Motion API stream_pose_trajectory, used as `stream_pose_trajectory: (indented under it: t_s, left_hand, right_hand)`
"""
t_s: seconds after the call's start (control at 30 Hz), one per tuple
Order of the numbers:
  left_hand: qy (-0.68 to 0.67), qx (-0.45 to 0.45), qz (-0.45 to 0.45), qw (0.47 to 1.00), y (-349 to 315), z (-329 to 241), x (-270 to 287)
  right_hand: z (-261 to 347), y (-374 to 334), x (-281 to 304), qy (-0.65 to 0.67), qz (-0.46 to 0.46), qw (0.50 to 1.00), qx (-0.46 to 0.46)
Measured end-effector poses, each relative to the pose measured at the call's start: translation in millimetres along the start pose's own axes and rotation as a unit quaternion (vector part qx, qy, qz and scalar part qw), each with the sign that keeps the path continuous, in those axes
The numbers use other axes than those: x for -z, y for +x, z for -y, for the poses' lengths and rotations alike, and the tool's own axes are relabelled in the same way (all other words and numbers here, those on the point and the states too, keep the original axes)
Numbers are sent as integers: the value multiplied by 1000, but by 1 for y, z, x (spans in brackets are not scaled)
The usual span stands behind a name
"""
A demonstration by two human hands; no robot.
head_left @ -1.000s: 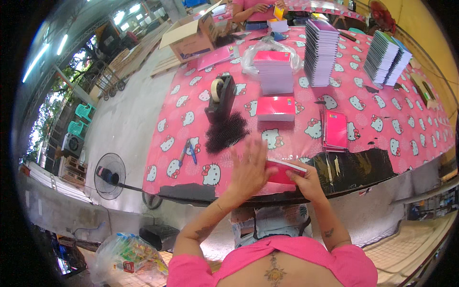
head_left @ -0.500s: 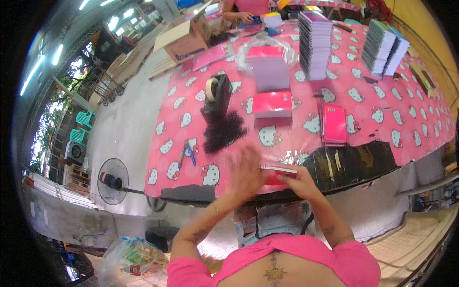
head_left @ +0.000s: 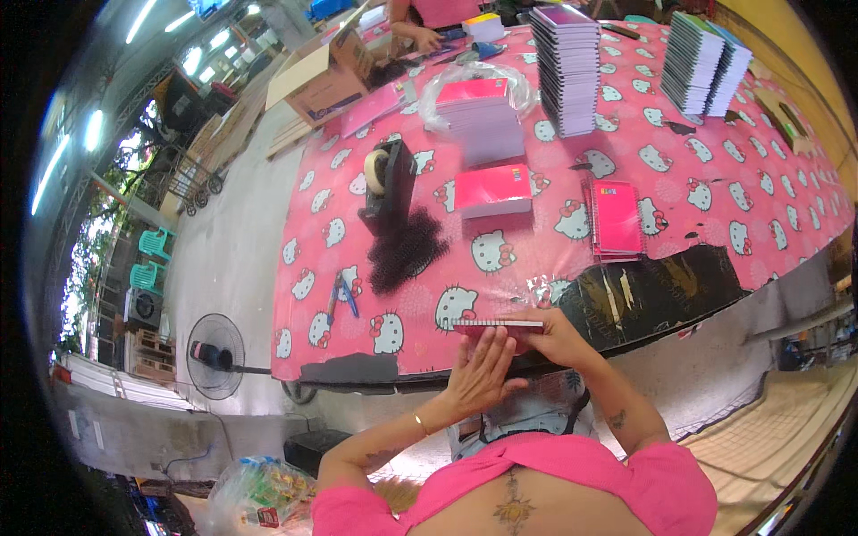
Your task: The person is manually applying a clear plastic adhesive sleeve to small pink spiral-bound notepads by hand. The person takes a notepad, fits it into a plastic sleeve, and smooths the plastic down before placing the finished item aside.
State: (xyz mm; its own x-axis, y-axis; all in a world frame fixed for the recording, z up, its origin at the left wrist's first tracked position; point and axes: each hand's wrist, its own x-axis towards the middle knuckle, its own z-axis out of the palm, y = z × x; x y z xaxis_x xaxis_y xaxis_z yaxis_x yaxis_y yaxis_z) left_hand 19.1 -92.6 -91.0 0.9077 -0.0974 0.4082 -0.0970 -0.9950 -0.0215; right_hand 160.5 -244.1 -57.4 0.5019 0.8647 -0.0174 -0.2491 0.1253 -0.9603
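Notebook (head_left: 500, 325), held on the person's side of the tape dispenser (head_left: 390, 183) and to its right, could, I'd judge, twist or slip if the left hand (head_left: 481, 373) pushes harder than the right hand (head_left: 561, 338) resists. Its long axis seems to run left to right, toothed edge upward. The right clasps its right end; the left lies flat against it, thumb apart. Right of the dispenser sits a pink-topped stack (head_left: 493, 189).
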Motion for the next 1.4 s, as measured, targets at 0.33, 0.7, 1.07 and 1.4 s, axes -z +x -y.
stream_pose_trajectory:
  t_s: [0.33,0.7,1.07,1.4]
  left_hand:
    - [-1,-28,-51,998,8,-4,4]
    - [57,56,7,997,49,4,17]
    - [-133,54,-3,990,80,-3,71]
    - [-155,31,-58,986,77,-2,62]
  right_hand:
    - [-1,6,1,-141,-3,986,83]
    - [-6,8,5,-215,-19,971,103]
    - [-5,4,3,-185,-44,975,113]
    - [40,-19,35,-119,-30,991,49]
